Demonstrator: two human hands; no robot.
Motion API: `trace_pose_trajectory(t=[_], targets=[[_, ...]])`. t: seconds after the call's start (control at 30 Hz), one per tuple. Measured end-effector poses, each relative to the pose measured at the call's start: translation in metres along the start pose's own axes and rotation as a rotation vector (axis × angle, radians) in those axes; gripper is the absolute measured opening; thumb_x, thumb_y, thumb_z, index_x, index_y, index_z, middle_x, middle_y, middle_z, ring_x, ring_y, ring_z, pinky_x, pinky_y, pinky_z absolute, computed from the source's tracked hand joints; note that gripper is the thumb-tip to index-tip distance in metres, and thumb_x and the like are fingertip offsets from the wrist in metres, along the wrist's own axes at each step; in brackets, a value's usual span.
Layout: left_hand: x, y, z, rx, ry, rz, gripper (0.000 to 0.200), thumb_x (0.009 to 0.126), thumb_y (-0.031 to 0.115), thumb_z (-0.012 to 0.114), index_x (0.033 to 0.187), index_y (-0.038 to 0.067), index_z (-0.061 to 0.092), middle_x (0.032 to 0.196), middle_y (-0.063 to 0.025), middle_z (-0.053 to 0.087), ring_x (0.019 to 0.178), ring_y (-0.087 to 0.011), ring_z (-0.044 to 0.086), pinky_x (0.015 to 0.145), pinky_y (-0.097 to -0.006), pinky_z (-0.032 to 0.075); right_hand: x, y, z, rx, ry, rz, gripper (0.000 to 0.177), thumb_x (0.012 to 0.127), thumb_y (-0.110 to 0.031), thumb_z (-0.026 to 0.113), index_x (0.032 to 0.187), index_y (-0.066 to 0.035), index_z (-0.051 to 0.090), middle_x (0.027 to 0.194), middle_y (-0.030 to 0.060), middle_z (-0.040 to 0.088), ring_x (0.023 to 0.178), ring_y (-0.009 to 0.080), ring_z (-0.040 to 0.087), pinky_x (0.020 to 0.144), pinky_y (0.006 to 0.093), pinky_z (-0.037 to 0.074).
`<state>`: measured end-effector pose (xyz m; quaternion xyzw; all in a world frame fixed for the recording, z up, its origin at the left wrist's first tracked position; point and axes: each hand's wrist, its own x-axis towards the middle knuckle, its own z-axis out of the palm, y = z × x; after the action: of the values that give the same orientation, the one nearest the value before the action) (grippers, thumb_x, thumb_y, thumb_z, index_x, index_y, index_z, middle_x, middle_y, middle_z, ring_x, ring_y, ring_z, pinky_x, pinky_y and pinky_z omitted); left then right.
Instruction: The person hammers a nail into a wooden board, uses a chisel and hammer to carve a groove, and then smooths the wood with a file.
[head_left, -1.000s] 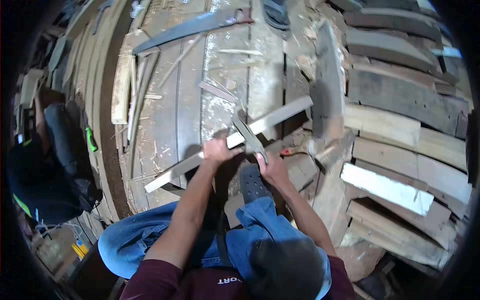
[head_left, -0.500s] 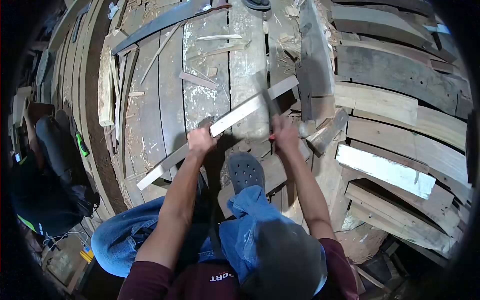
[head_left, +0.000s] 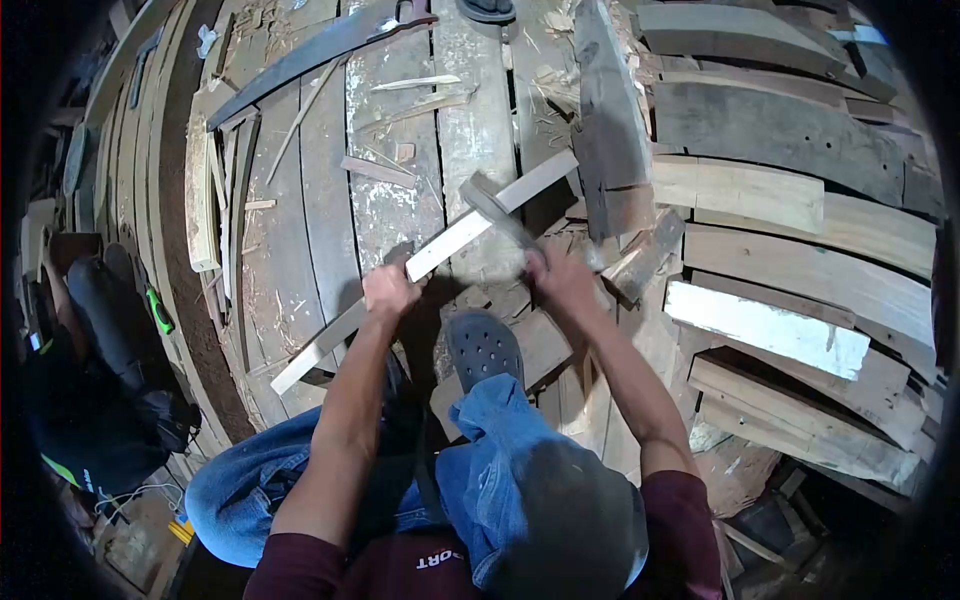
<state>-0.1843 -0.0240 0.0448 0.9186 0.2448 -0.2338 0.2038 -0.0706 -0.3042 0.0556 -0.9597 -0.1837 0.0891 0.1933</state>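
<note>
My left hand [head_left: 390, 288] grips a long pale wooden strip [head_left: 455, 238] that slants from lower left to upper right across the plank floor. My right hand [head_left: 558, 277] is shut on the handle of a broad-bladed chopping tool [head_left: 490, 203]; its blurred blade lies against the strip's upper part. My foot in a grey perforated clog [head_left: 484, 347] rests just below the strip, between my two hands. My knee in blue jeans [head_left: 500, 405] is beneath it.
Rough boards make up the floor [head_left: 320, 180], littered with chips and splinters. A long saw blade [head_left: 310, 45] lies at the top. A dark upright timber [head_left: 605, 120] and stacked planks [head_left: 790, 290] fill the right. Another person [head_left: 90, 330] sits at the far left.
My right hand swung the tool from low beside the strip up and over it; the blade now sits on the strip's upper part. The view shifted slightly down the floor.
</note>
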Motion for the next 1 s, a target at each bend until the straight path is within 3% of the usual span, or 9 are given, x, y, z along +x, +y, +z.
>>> trace_pose_trajectory(t=[0.1,0.23,0.37,0.5,0.63,0.73,0.77,0.9,1.0], targets=[[-0.002,0.006,-0.001,-0.023,0.027,-0.016,0.045,0.073,0.041,0.074,0.11,0.017,0.066,0.087,-0.0165,0.07,0.083,-0.0334,0.068,0.078,-0.045,0.054,0.041,0.024,-0.016,0.072,0.215,0.278,0.041,0.096,-0.041,0.048,0.083,-0.004,0.06,0.06,0.027,0.058,0.06,0.0472,0.06,0.058,0.0573,0.047],[0.001,0.003,0.003,-0.01,0.029,-0.002,0.045,0.074,0.042,0.073,0.11,0.016,0.066,0.086,-0.0172,0.07,0.082,-0.0337,0.069,0.077,-0.0452,0.054,0.01,0.011,0.005,-0.165,0.208,-0.305,0.042,0.097,-0.039,0.048,0.084,-0.001,0.061,0.062,0.0266,0.059,0.062,0.0469,0.061,0.053,0.0514,0.05],[0.0,0.007,-0.002,0.063,-0.024,-0.016,0.051,0.073,0.044,0.074,0.117,0.018,0.065,0.091,-0.0149,0.071,0.085,-0.0324,0.069,0.079,-0.0438,0.054,0.055,0.038,-0.001,0.148,0.146,0.37,0.043,0.095,-0.042,0.05,0.087,-0.001,0.06,0.064,0.026,0.06,0.073,0.0469,0.062,0.064,0.0552,0.05],[0.001,0.003,0.002,0.022,0.0,-0.008,0.056,0.073,0.046,0.073,0.121,0.019,0.063,0.092,-0.0133,0.071,0.087,-0.031,0.069,0.082,-0.0428,0.054,0.015,0.002,-0.02,-0.176,-0.018,-0.196,0.04,0.097,-0.038,0.05,0.088,0.0,0.058,0.072,0.0258,0.062,0.069,0.0467,0.061,0.058,0.0541,0.048],[0.001,0.01,-0.002,0.067,-0.035,-0.079,0.053,0.071,0.045,0.074,0.116,0.018,0.065,0.09,-0.0153,0.071,0.085,-0.0315,0.069,0.08,-0.0429,0.054,0.047,0.022,-0.023,0.113,0.101,0.4,0.036,0.093,-0.041,0.054,0.094,-0.004,0.059,0.07,0.0276,0.06,0.073,0.0484,0.06,0.064,0.0565,0.047],[0.002,0.0,0.008,0.003,0.034,-0.017,0.052,0.071,0.046,0.074,0.114,0.018,0.066,0.087,-0.0158,0.071,0.082,-0.0319,0.069,0.077,-0.043,0.055,0.012,0.009,-0.002,0.118,0.026,0.081,0.038,0.095,-0.041,0.052,0.096,-0.004,0.061,0.068,0.028,0.06,0.071,0.0481,0.061,0.059,0.0546,0.048],[0.004,-0.002,0.01,0.025,0.041,0.001,0.05,0.072,0.046,0.072,0.114,0.019,0.066,0.084,-0.0151,0.071,0.08,-0.0322,0.069,0.076,-0.0433,0.055,0.002,0.005,-0.006,-0.177,-0.073,-0.141,0.038,0.096,-0.04,0.049,0.096,-0.004,0.062,0.069,0.0281,0.061,0.072,0.0485,0.061,0.059,0.0545,0.049],[0.001,0.002,0.004,0.044,0.035,-0.008,0.049,0.075,0.045,0.069,0.117,0.019,0.065,0.085,-0.0155,0.07,0.081,-0.0332,0.069,0.076,-0.0439,0.054,0.035,0.042,0.004,-0.02,0.043,0.38,0.039,0.096,-0.041,0.047,0.103,-0.004,0.059,0.074,0.0262,0.063,0.077,0.0478,0.062,0.073,0.0591,0.048],[0.0,0.004,0.001,0.043,0.005,-0.019,0.052,0.075,0.046,0.068,0.119,0.019,0.063,0.089,-0.0159,0.07,0.083,-0.0328,0.069,0.077,-0.0436,0.054,0.011,0.016,0.002,-0.063,0.013,0.051,0.043,0.096,-0.043,0.046,0.107,-0.003,0.058,0.079,0.0264,0.064,0.079,0.0475,0.062,0.073,0.0559,0.049]])
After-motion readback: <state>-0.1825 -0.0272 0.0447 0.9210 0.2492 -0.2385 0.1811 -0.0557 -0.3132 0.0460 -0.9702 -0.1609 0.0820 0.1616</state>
